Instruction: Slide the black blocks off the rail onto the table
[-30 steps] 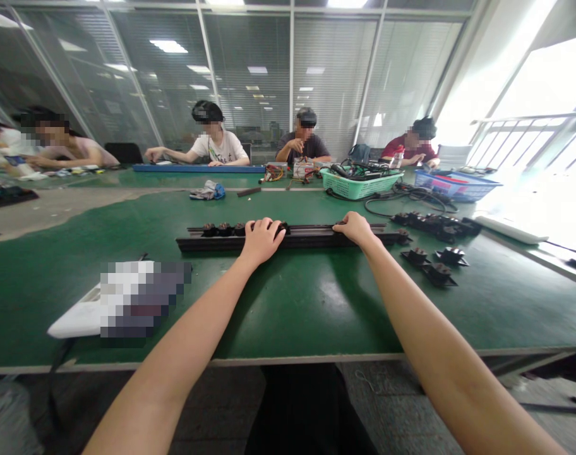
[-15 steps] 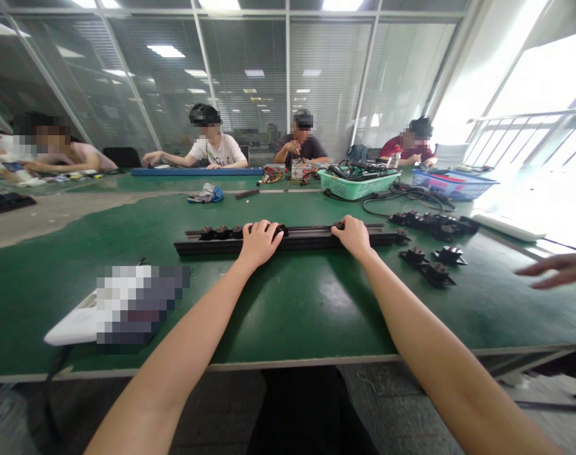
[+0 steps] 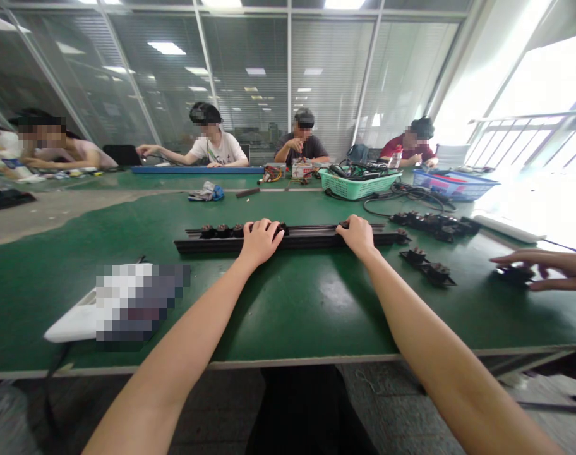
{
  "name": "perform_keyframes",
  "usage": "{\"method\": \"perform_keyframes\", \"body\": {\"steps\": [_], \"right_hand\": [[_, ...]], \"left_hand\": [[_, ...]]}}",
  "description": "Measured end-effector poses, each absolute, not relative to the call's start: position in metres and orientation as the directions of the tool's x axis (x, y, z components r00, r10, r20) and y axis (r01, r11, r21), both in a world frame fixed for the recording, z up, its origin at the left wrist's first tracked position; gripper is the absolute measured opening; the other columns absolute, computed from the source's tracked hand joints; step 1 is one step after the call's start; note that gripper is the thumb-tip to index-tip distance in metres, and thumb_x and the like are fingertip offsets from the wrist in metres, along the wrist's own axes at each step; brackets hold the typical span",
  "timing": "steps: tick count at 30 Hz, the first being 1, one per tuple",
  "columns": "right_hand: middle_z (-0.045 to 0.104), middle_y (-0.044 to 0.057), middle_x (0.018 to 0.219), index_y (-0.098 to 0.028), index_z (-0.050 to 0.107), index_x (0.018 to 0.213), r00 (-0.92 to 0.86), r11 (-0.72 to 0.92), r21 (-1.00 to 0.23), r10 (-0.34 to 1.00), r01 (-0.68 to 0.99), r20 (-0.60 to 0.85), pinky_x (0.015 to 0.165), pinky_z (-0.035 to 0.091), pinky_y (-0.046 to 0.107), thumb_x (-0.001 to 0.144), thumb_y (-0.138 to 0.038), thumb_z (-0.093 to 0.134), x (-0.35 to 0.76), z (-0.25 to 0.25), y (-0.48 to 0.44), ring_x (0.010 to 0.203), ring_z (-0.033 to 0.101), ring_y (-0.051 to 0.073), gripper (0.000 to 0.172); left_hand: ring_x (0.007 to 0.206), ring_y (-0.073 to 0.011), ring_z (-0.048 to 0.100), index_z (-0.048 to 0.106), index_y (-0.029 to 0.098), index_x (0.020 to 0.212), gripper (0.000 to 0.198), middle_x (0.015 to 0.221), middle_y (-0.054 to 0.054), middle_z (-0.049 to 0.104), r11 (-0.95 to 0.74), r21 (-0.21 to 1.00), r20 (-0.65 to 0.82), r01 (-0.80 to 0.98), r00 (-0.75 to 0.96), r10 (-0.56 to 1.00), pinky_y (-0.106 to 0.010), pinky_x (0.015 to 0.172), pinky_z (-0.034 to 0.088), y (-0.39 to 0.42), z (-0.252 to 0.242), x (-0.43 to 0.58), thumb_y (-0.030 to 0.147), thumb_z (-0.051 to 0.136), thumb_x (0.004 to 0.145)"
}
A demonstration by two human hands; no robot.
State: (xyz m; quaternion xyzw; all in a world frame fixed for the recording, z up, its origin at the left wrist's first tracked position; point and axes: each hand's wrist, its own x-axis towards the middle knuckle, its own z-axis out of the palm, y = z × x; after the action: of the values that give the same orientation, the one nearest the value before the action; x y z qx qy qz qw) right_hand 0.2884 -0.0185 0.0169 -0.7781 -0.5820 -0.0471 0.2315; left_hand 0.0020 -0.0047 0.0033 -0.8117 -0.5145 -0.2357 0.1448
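Across a green tabletop (image 3: 297, 316), a long black rail (image 3: 311, 241) is laid crosswise in front of a seated worker and is touched by both bare hands. Its middle is covered by the left hand (image 3: 259, 240), whose fingers are curled over the top; a dark part is glimpsed beside the thumb, but whether it is gripped cannot be told. Farther along the rail, toward its right end, a small black part (image 3: 345, 225) is pinched by the right hand (image 3: 358, 236), thumb and fingers drawn close about it. Three black modules (image 3: 222, 231) are lined up along the rail to the left of the left hand. Two loose modules (image 3: 427, 264) are set on the table near the right forearm, with a larger dark cluster (image 3: 430, 222) seen behind them. At the far right, another module (image 3: 514, 275) is reached over by a co-worker's hand (image 3: 560, 268), the fingers spread around it. Beyond the rail, a grey-and-blue cloth bundle (image 3: 206, 191) is left on the table, a green basket (image 3: 364, 189) is piled with dark cables and a blue basket (image 3: 458, 189) is placed beside it. The far side is occupied by other people, bent over their work before glass partitions (image 3: 250, 57).
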Motion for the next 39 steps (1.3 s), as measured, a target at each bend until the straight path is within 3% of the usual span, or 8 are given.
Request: {"method": "perform_keyframes", "body": {"steps": [39], "right_hand": [[0.076, 0.016, 0.116, -0.014, 0.071, 0.117, 0.366, -0.244, -0.362, 0.873, 0.900, 0.322, 0.090, 0.048, 0.034, 0.093, -0.033, 0.064, 0.310, 0.018, -0.020, 0.110, 0.070, 0.028, 0.032]], "left_hand": [[0.123, -0.0319, 0.058, 0.065, 0.026, 0.136, 0.043, 0.131, -0.013, 0.065, -0.435, 0.017, 0.540, 0.900, 0.358, 0.762, -0.052, 0.113, 0.031, -0.003, 0.002, 0.002, 0.045, 0.038, 0.108]]}}
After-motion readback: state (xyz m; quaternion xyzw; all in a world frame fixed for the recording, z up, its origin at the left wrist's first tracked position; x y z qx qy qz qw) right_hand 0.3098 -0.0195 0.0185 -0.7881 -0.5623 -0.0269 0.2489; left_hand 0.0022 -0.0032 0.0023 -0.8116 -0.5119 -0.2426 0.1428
